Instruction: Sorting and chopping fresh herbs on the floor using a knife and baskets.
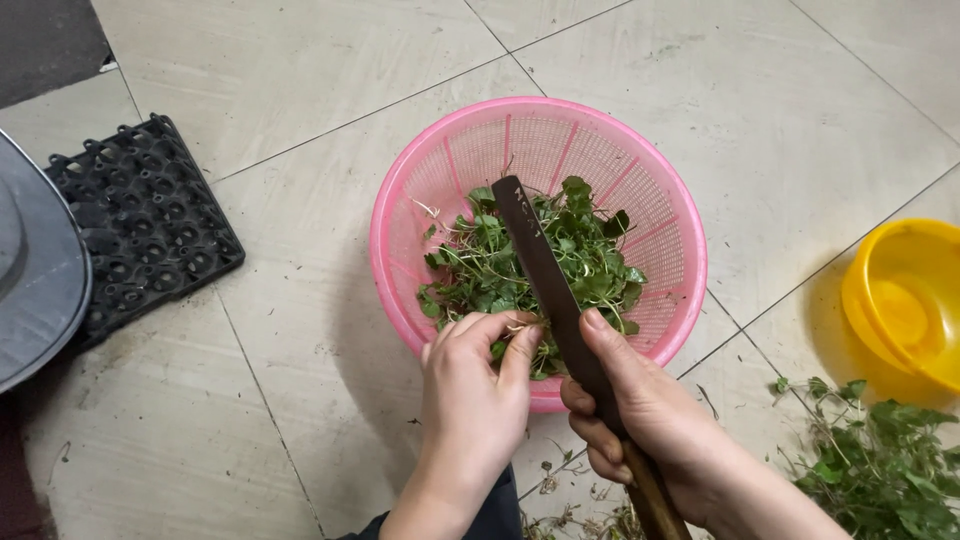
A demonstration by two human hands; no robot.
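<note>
- Low in the frame, my right hand (650, 415) is wrapped tight around a knife (560, 310).
- Just left of it, my left hand (475, 385) pinches a few green stems (515, 335) against the blade.
- Past my hands, in the middle, a pink basket (660, 215) holds green leaves (560, 250).
- At the right edge sits a yellow bowl (900, 300).

Tiled floor (300, 70) carries pink basket (660, 215), yellow bowl (900, 300), black tray (145, 220) (leafy stems (880, 465) loose).
</note>
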